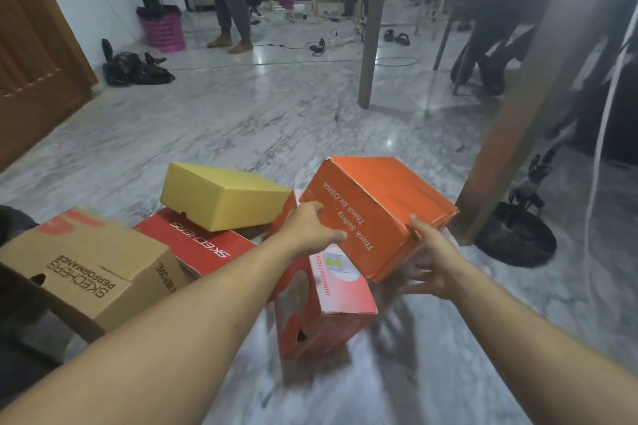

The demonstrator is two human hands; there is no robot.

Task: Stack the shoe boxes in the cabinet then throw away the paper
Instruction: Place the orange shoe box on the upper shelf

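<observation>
Tilting orange shoe box, white lettering, scuffed edges, gripped both sides

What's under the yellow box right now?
The yellow box rests tilted on the red Skechers box, its right end near the pink-and-red box. Whatever lies beneath its middle is covered.

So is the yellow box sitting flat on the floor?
No, the yellow box rests tilted on top of the red Skechers box, not on the marble floor.
</observation>
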